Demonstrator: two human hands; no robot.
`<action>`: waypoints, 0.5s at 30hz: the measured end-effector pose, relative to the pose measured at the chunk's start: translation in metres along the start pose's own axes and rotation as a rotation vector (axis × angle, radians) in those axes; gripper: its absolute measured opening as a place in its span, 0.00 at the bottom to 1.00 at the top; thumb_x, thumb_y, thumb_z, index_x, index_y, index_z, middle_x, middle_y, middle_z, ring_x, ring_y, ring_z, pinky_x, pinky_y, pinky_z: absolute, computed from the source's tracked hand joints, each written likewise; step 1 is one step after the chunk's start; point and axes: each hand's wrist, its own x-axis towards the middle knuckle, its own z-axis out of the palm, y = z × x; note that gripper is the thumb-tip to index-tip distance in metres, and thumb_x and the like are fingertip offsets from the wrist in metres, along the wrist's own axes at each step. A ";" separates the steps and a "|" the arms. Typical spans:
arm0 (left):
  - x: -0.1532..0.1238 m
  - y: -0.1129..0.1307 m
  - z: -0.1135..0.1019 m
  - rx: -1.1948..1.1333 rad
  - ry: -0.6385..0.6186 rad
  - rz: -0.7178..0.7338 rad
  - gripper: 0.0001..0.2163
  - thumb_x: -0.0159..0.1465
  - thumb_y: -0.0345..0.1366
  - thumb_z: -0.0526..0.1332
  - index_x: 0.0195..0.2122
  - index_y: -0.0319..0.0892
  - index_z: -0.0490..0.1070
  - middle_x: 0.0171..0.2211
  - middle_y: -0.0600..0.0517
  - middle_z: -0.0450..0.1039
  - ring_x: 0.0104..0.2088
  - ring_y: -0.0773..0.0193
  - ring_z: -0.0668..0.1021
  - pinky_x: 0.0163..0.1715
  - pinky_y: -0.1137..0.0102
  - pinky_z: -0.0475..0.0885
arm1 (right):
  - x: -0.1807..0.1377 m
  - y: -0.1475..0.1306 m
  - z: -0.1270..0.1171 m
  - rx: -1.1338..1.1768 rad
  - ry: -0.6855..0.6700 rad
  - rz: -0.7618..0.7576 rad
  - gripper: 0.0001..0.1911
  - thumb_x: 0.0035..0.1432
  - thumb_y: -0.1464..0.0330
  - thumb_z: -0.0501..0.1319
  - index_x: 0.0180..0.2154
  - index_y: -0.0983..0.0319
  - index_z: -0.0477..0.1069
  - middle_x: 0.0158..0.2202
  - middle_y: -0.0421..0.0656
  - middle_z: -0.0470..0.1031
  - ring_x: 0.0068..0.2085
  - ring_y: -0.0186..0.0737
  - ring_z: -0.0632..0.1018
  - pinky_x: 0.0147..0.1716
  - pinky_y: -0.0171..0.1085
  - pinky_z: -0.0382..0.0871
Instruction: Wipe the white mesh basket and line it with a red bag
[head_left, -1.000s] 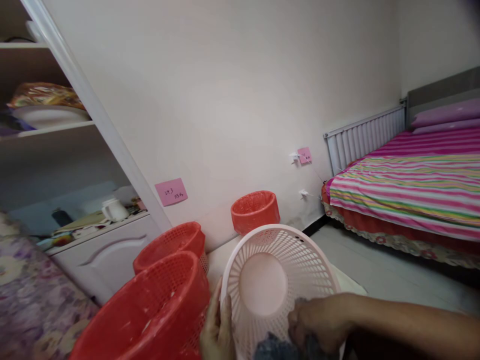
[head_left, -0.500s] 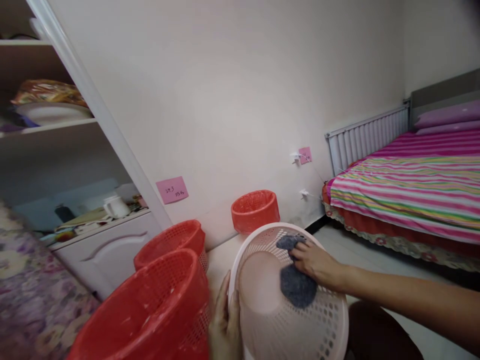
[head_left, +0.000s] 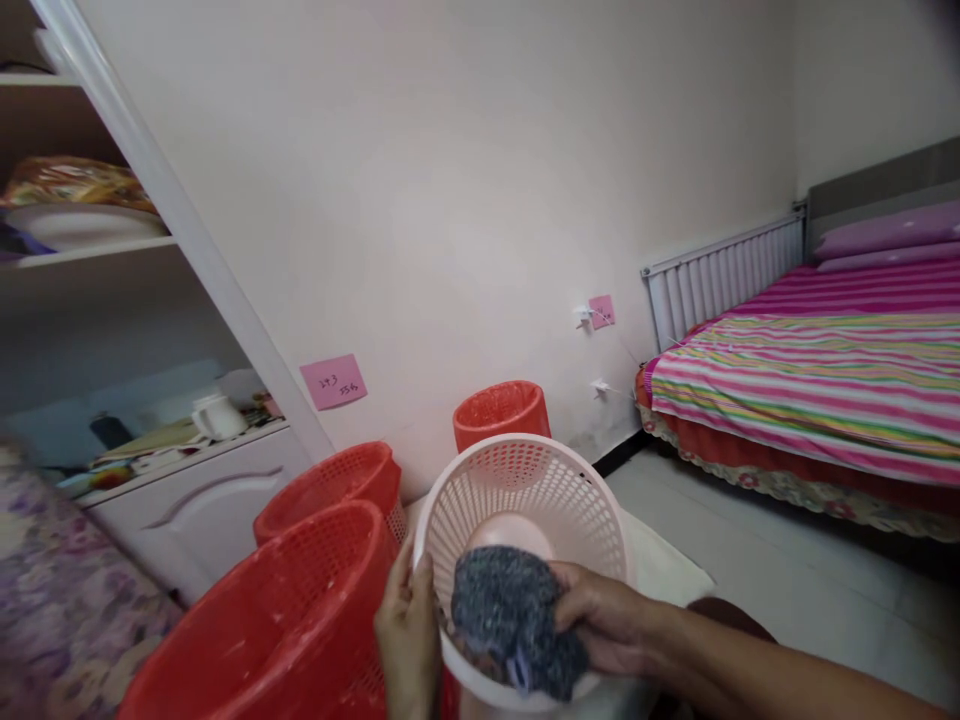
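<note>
Here our left hand clamps the pale pink perforated plastic basket by its rim while our right hand grips the grey knitted cloth; hard scrubbing could twist the basket free against the red plastic basket.

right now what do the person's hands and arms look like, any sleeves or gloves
Both hands are bare: no gloves show on the left hand or the right hand. The right forearm is uncovered right to the picture's edge, so no sleeve shows. No watch, ring or bracelet can be seen. Only the left hand itself is in view, not its arm.
</note>
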 end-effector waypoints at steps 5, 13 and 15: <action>0.008 -0.014 -0.010 -0.263 0.060 -0.228 0.23 0.58 0.47 0.63 0.53 0.46 0.71 0.53 0.47 0.76 0.49 0.52 0.79 0.49 0.60 0.74 | -0.040 -0.048 -0.027 0.230 0.168 -0.201 0.28 0.38 0.76 0.62 0.46 0.61 0.73 0.40 0.44 0.81 0.41 0.42 0.80 0.50 0.43 0.70; -0.011 -0.019 -0.010 -0.604 0.026 -0.397 0.18 0.50 0.37 0.69 0.43 0.43 0.73 0.39 0.50 0.82 0.42 0.57 0.82 0.45 0.63 0.75 | -0.116 -0.079 -0.135 -0.117 0.718 -0.402 0.18 0.45 0.64 0.63 0.40 0.59 0.76 0.37 0.48 0.81 0.41 0.54 0.81 0.49 0.57 0.73; -0.011 -0.019 -0.012 -0.589 0.005 -0.367 0.21 0.49 0.39 0.70 0.45 0.42 0.73 0.40 0.49 0.81 0.42 0.56 0.81 0.44 0.64 0.75 | -0.120 -0.062 -0.166 -0.238 0.788 -0.409 0.19 0.46 0.61 0.61 0.42 0.59 0.76 0.38 0.49 0.81 0.41 0.54 0.81 0.48 0.56 0.74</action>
